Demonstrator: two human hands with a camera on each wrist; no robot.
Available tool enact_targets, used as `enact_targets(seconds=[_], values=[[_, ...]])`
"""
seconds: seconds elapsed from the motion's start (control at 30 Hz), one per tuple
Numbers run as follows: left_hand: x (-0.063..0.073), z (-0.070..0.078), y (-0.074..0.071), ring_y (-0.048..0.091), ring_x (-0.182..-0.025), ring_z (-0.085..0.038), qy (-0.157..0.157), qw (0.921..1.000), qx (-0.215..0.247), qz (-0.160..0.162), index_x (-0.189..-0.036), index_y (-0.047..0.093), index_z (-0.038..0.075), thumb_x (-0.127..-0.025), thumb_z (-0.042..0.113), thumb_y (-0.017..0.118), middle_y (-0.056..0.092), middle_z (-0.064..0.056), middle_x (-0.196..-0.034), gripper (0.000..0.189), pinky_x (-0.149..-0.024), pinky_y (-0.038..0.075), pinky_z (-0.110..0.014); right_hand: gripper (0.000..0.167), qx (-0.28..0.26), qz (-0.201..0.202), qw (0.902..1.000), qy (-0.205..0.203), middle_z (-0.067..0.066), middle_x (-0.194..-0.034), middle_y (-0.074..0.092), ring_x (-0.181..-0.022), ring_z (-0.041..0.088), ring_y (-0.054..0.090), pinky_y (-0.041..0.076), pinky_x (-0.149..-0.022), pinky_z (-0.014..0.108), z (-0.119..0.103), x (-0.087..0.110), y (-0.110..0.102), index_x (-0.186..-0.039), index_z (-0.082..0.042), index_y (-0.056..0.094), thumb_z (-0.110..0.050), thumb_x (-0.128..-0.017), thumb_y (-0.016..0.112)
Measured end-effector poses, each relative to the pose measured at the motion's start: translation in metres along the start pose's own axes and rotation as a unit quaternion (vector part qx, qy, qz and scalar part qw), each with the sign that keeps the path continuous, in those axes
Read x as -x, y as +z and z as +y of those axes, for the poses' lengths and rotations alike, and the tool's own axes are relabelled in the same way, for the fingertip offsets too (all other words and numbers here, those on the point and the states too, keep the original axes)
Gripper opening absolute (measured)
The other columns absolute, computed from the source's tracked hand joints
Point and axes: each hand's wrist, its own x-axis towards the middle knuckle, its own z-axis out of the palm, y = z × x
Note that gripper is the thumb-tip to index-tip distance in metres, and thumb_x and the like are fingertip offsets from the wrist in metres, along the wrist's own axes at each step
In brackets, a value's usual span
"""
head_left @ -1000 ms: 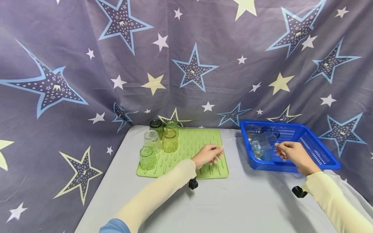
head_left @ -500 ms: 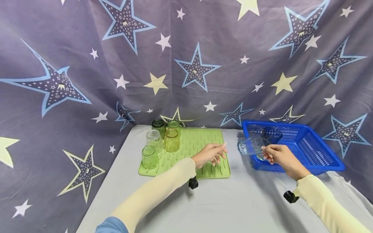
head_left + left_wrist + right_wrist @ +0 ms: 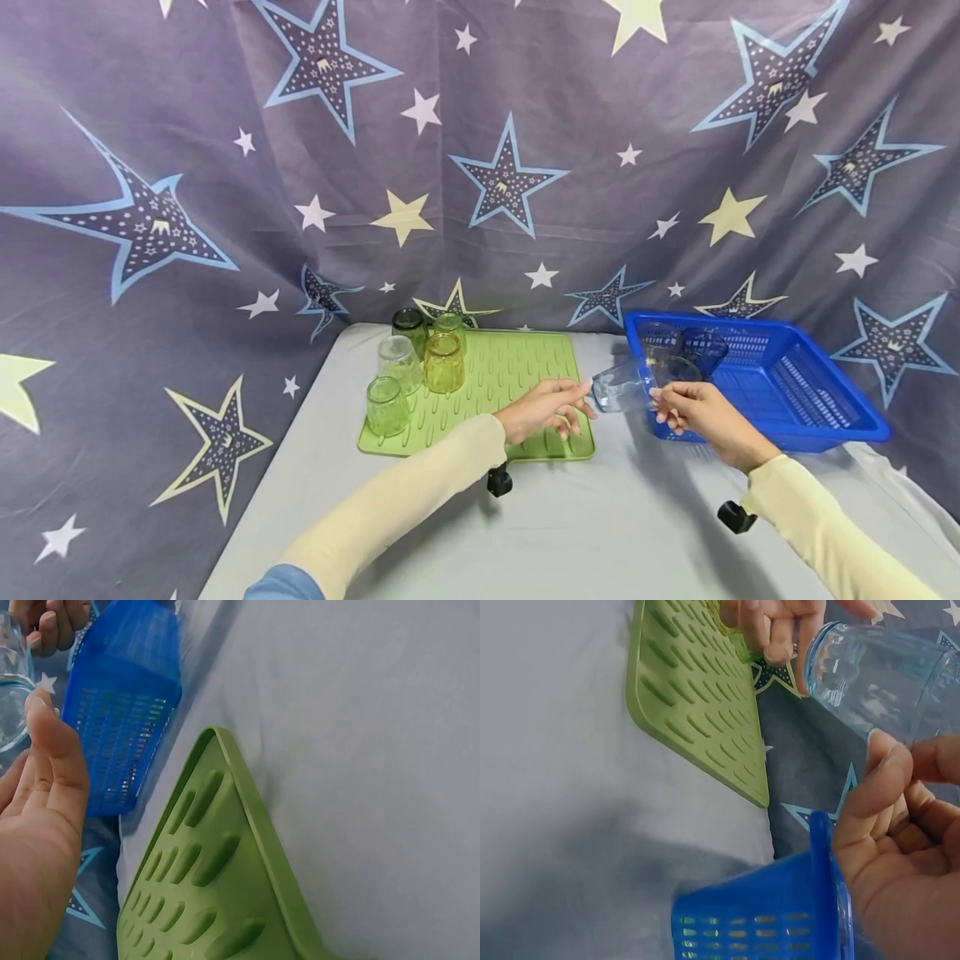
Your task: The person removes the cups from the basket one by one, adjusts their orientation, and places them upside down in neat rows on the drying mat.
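A clear, bluish drinking glass [image 3: 618, 388] is held on its side in the air between the two hands, left of the blue basket. My right hand [image 3: 701, 414] pinches it at the rim between thumb and fingers; the right wrist view shows this grip on the glass [image 3: 881, 679]. At the glass's base end is my left hand [image 3: 543, 410], its fingers extended and the fingertips right at the base. Below the left hand lies a green ribbed drying mat [image 3: 517, 358]. In the left wrist view, the glass [image 3: 11, 712] shows only in part beside the thumb.
Upside-down glasses stand on the mat's left side: light green [image 3: 387, 407], clear [image 3: 400, 367], yellow [image 3: 443, 364], dark green [image 3: 409, 325] and another green [image 3: 452, 325]. The blue basket [image 3: 757, 435] at right holds more glasses, including a dark blue one [image 3: 703, 350]. A star-patterned curtain [image 3: 570, 208] hangs behind.
My right hand has lifted the glass out of the basket and moved it left, to the left hand's fingertips. The left hand has shifted only slightly.
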Motion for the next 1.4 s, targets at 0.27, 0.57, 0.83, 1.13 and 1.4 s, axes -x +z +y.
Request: enact_targets(seconds=[0.27,0.57,0.83,1.13,1.4], values=[[0.003,-0.002,0.000,0.063,-0.077,-0.019,0.012,0.9989,0.046,-0.004,-0.134,0.056,0.004,-0.107,0.041,0.055,0.068,-0.011,-0.112,0.045,-0.064,0.055,-0.026,0.039,-0.027,-0.021,0.9994,0.003,0.010,-0.089,0.062,-0.076,0.017,0.056,0.053,-0.068,0.032,-0.003,-0.003,0.011,-0.110,0.005,0.066,-0.033,-0.106,0.060],[0.008,0.004,0.000,0.063,-0.083,-0.021,0.007,0.9952,0.098,-0.002,-0.139,0.054,0.001,-0.107,0.033,0.058,0.064,-0.009,-0.099,0.046,-0.072,0.055,-0.029,0.039,-0.012,-0.034,0.9993,0.008,0.014,-0.089,0.061,-0.073,0.018,0.055,0.052,-0.067,0.032,-0.003,-0.010,0.021,-0.097,0.000,0.067,-0.037,-0.105,0.061],[0.010,0.004,-0.011,0.065,-0.082,-0.019,0.019,0.9977,0.057,0.031,-0.127,0.056,0.004,-0.102,0.036,0.067,0.063,-0.007,-0.100,0.041,-0.074,0.057,-0.030,0.045,0.008,0.011,0.9999,0.003,0.015,-0.093,0.064,-0.074,0.019,0.057,0.056,-0.068,0.035,0.006,-0.010,0.017,-0.112,0.003,0.068,-0.041,-0.103,0.064],[0.024,0.007,-0.039,0.065,-0.078,-0.018,0.017,0.9939,-0.036,0.103,-0.139,0.055,0.008,-0.101,0.040,0.067,0.063,-0.013,-0.109,0.051,-0.095,0.052,-0.060,0.040,0.157,0.065,0.9854,-0.013,0.010,-0.084,0.064,-0.063,0.025,0.063,0.056,-0.065,0.041,0.008,0.001,0.012,-0.119,-0.005,0.072,-0.038,-0.096,0.074],[0.046,0.017,-0.069,0.069,-0.090,-0.029,0.009,0.9853,-0.110,0.130,-0.148,0.049,0.006,-0.097,0.036,0.074,0.059,-0.016,-0.118,0.063,-0.096,0.052,-0.060,0.033,0.312,0.139,0.9367,-0.077,0.007,-0.087,0.070,-0.061,0.018,0.066,0.055,-0.052,0.032,0.011,0.000,0.011,-0.111,0.001,0.075,-0.024,-0.090,0.082]])
